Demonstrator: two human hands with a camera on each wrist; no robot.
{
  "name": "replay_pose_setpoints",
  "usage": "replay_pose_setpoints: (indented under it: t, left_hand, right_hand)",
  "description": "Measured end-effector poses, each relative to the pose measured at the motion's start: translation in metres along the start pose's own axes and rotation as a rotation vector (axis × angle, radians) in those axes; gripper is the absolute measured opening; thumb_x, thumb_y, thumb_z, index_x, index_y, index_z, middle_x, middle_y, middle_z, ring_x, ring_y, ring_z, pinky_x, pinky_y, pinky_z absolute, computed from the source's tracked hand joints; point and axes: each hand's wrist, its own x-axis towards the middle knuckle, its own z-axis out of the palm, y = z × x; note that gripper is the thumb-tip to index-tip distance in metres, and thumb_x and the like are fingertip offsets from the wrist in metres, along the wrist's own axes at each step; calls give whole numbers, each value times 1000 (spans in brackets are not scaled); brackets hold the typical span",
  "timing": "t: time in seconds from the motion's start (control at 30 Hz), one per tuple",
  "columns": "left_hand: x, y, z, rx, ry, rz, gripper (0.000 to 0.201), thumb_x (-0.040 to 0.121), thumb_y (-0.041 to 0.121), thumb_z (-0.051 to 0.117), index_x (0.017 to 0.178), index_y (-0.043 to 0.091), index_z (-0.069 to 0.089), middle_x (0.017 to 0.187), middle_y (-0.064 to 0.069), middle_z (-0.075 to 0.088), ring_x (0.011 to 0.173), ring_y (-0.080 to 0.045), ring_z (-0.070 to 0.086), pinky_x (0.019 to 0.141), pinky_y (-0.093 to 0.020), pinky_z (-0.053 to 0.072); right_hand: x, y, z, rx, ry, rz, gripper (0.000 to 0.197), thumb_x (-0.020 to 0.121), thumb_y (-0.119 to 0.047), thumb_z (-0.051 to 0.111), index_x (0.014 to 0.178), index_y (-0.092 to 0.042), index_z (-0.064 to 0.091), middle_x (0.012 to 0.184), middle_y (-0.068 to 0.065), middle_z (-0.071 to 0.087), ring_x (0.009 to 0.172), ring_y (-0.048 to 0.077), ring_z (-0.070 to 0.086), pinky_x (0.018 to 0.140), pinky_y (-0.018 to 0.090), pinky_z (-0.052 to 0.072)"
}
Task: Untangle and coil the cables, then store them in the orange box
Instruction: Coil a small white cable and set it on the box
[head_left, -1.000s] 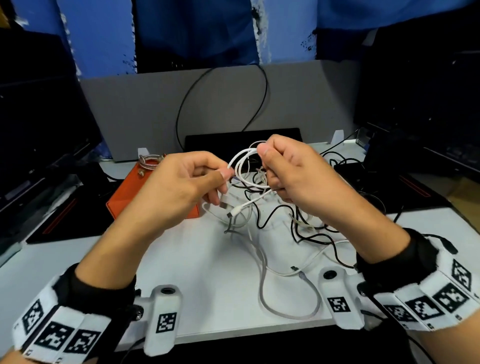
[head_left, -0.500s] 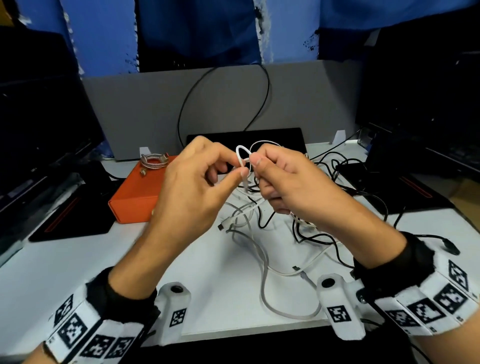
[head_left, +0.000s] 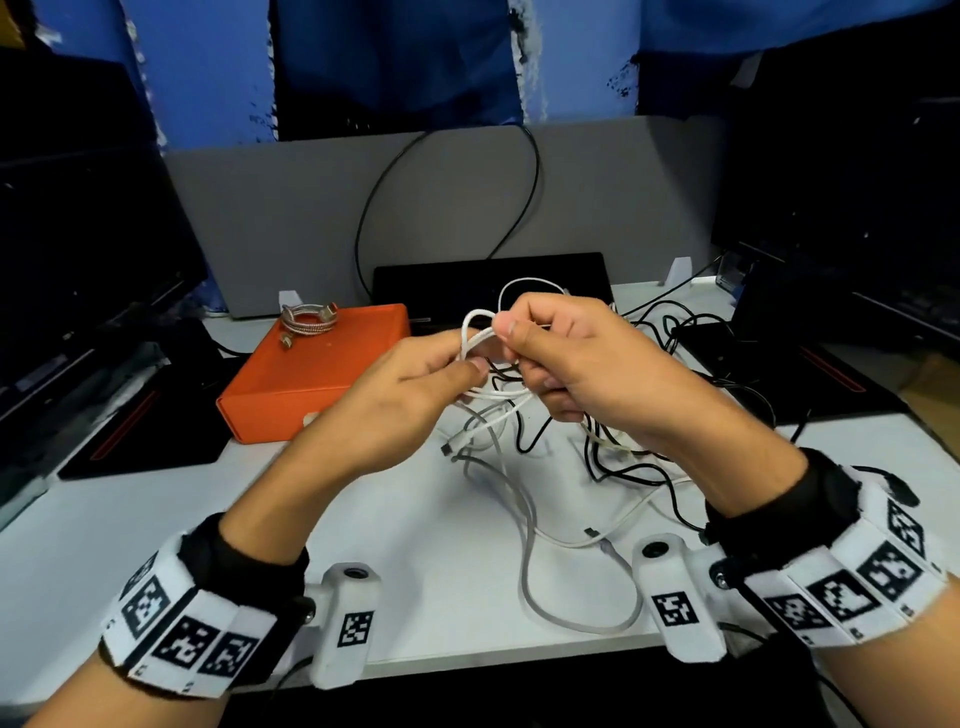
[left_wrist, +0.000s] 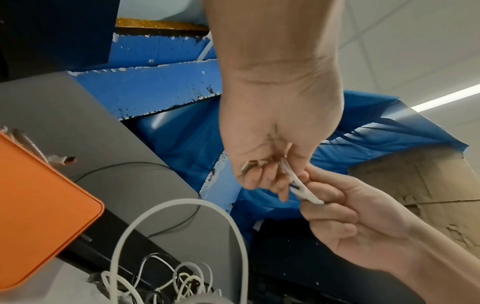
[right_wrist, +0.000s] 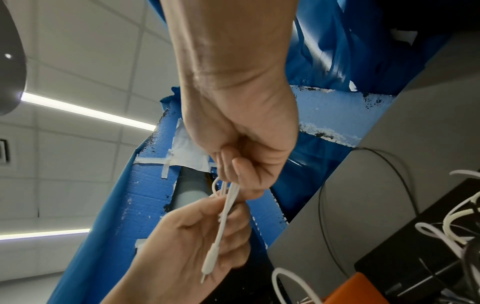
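Black wires (head_left: 613, 462) and loose white ones sprawl over the table (head_left: 156, 519) right under both hands, all knotted together. The left hand (head_left: 410, 395) and right hand (head_left: 576, 364) both pinch a small loop of white cable (head_left: 475, 338) held up between them. The orange box (head_left: 311, 374) sits closed just left of the left hand, a coiled silver cable (head_left: 309, 319) lying on top of it.

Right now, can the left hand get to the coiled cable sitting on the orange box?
Probably yes, but not freely: the left hand is pinching the white cable with the right hand. The path to the coiled cable on the orange box looks unobstructed once it lets go.
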Motion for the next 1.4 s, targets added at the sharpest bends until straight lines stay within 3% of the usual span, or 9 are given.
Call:
replay_pose_setpoints:
  t: [0.13,0.27,0.37,0.57,0.8,0.93,1.1,1.27,1.4]
  left_hand:
    - [1,-6,-10,-144,-86,-129,52,104,55,38,112,14,70,66,-4,35,60,-14,29,55,-28,24]
    - [0,-5,-9,65,-23,0,32,106,48,43,100,28,67,66,-3,60,57,-17,53,55,-33,43]
    - [1,-3,-7,154,24,28,25,105,36,50,94,21,67,70,-4,71,61,-13,66,61,-28,53]
    - [0,0,-11,141,191,6,26,106,29,51,90,17,67,69,-3,72,63,-18,70,69,-49,57]
    - [-1,4,-13,127,239,-34,27,106,31,50,90,19,68,69,-3,71,63,-18,70,64,-60,56]
    - [-2,5,-12,55,227,-41,28,107,30,49,92,15,67,71,-7,70,64,-22,69,65,-63,55]
    - [-1,3,-8,-43,210,-4,28,108,26,49,92,11,66,69,-9,68,60,-24,67,64,-55,54]
    - [-1,4,-8,-33,211,24,26,107,29,51,96,14,68,69,-9,69,61,-25,68,65,-61,56]
    - [-1,7,-2,-43,234,53,23,106,26,52,98,12,69,68,-8,69,59,-22,68,61,-35,56]
  right_hand:
    - [5,7,-4,-55,67,14,30,108,-32,52,89,-9,56,56,-4,39,47,10,24,47,25,18]
    - [6,9,-1,-66,19,17,29,109,-29,50,92,-7,57,52,-9,38,47,9,22,48,26,16]
    - [6,10,-1,-68,5,24,31,108,-32,51,92,-7,60,58,-1,35,48,12,24,47,26,19]
    - [6,6,-10,-71,58,-11,21,105,-30,58,113,-14,68,96,4,65,63,19,60,62,32,50]
    - [10,14,-16,-104,2,48,13,96,-7,70,107,-1,73,73,5,69,59,16,64,61,29,55]
    - [13,12,-24,-55,115,9,7,96,-3,69,99,0,74,81,13,75,71,19,73,69,27,61]
    - [16,13,-15,175,275,-49,9,98,-2,65,96,-5,73,82,12,76,78,20,74,72,23,62]
    - [18,11,-12,463,305,-33,10,100,-7,61,101,-7,70,77,1,74,70,11,72,65,20,59]
    - [16,11,-8,678,190,72,14,101,-6,55,105,-6,68,79,3,74,70,14,74,69,24,62]
